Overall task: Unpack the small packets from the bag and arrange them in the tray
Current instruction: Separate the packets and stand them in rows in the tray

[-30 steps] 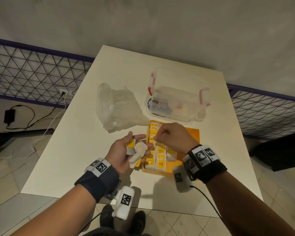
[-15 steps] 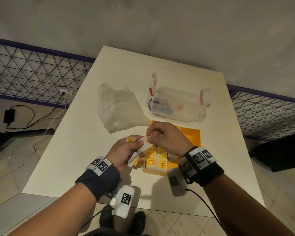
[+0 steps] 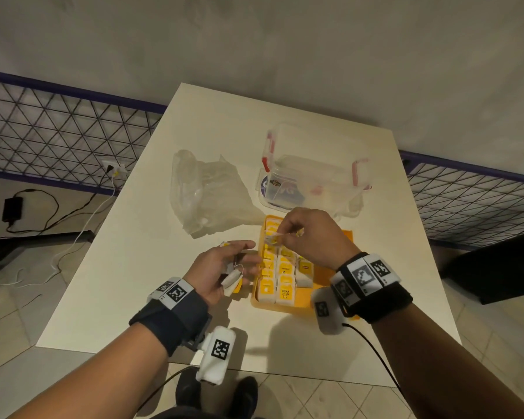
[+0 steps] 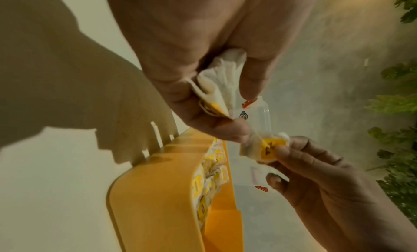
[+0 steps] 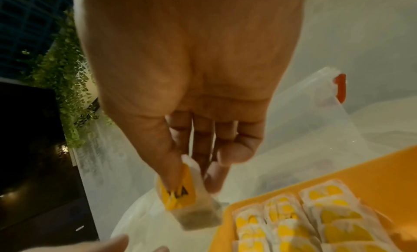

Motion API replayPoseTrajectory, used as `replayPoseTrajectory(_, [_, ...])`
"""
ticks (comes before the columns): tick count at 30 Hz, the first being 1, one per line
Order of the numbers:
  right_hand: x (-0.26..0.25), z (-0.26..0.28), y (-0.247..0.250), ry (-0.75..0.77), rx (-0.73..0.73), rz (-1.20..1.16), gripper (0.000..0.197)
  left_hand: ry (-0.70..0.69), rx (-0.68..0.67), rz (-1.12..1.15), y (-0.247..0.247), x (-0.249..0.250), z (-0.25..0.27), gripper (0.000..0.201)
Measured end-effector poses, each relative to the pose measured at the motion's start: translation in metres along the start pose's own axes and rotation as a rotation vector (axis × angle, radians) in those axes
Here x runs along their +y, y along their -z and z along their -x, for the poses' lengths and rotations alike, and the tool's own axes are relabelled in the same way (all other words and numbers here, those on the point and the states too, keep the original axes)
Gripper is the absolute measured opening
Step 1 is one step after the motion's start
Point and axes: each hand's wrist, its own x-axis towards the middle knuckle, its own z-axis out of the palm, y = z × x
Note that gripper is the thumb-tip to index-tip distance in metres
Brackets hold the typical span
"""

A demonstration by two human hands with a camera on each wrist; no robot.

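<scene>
An orange tray (image 3: 330, 300) (image 4: 158, 193) (image 5: 372, 168) lies on the white table, its left part filled with rows of white-and-yellow small packets (image 3: 280, 276) (image 5: 315, 216). My right hand (image 3: 309, 237) hovers over the tray's far left corner and pinches one packet (image 3: 273, 238) (image 4: 268, 148) (image 5: 182, 197) between thumb and fingers. My left hand (image 3: 224, 267) is just left of the tray and holds a few more packets (image 3: 232, 281) (image 4: 221, 82) in its curled fingers. The crumpled clear plastic bag (image 3: 206, 192) lies beyond my left hand.
A clear storage box (image 3: 312, 179) with red clips stands behind the tray. The table's near edge (image 3: 254, 371) is close to my wrists. A wire fence (image 3: 58, 137) and cables on the floor (image 3: 43, 219) lie to the left.
My right hand took one packet from my left hand and carried it right and away, over the tray's far left corner. My left hand stayed beside the tray with its other packets.
</scene>
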Motion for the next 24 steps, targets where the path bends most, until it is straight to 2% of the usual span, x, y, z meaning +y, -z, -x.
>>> replayPoseTrajectory(6, [0.017,0.001,0.015,-0.195,-0.006,0.102,0.002,-0.007,0.051,-0.011,0.006,-0.001,0.002,0.032])
replayPoseTrajectory(10, [0.032,0.013,0.017,-0.305,-0.158,0.103,0.003,-0.017,0.066,-0.016,0.006,-0.001,0.004,0.033])
replayPoseTrajectory(14, [0.046,0.025,0.010,-0.459,-0.370,-0.027,0.005,-0.012,0.067,-0.024,0.006,-0.004,0.005,0.032])
replayPoseTrajectory(16, [0.053,0.027,0.005,-0.509,-0.420,-0.007,0.008,-0.005,0.068,-0.031,0.006,-0.007,0.004,0.032])
replayPoseTrajectory(20, [0.060,0.026,-0.010,-0.590,-0.380,-0.040,0.009,0.006,0.073,-0.041,0.006,-0.012,0.004,0.031])
replayPoseTrajectory(24, [0.065,0.021,-0.018,-0.608,-0.304,0.007,0.011,0.011,0.066,-0.020,0.005,-0.013,0.004,0.030])
